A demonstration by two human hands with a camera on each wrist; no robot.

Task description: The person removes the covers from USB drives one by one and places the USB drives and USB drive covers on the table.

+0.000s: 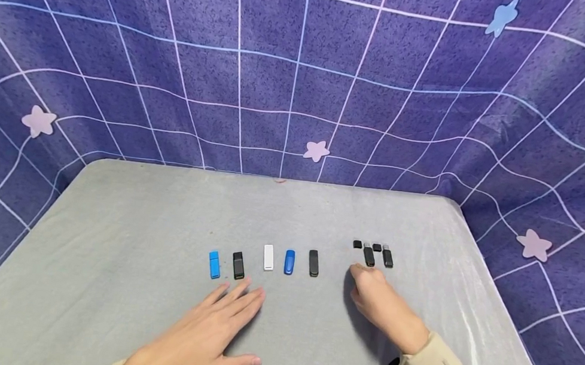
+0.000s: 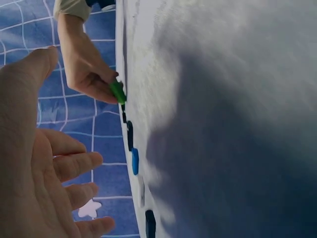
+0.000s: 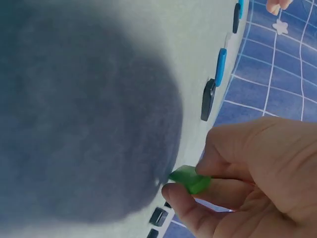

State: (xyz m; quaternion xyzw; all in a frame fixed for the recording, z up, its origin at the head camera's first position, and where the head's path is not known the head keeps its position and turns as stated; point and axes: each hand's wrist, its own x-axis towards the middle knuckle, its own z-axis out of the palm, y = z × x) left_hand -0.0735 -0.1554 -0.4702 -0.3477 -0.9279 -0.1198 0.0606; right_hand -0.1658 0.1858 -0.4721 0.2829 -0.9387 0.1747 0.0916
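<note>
My right hand (image 1: 379, 298) pinches a small green USB stick (image 3: 192, 179) between thumb and fingers, low over the table right of the row. From the head view the fingers hide the stick. My left hand (image 1: 211, 327) is palm down with fingers spread, holding nothing, its fingertips near a black USB stick (image 1: 238, 265). Beside that one lies a light blue USB stick (image 1: 214, 264). Further right along the row are a white stick (image 1: 269, 257), a dark blue stick (image 1: 289, 262) and another black stick (image 1: 314, 263).
Past my right hand lie two uncapped black USB sticks (image 1: 368, 255) with bare metal plugs, and two small black caps (image 1: 357, 244) near them. A grey cloth covers the table (image 1: 160, 203). Purple gridded curtain (image 1: 266, 83) hangs behind and at both sides.
</note>
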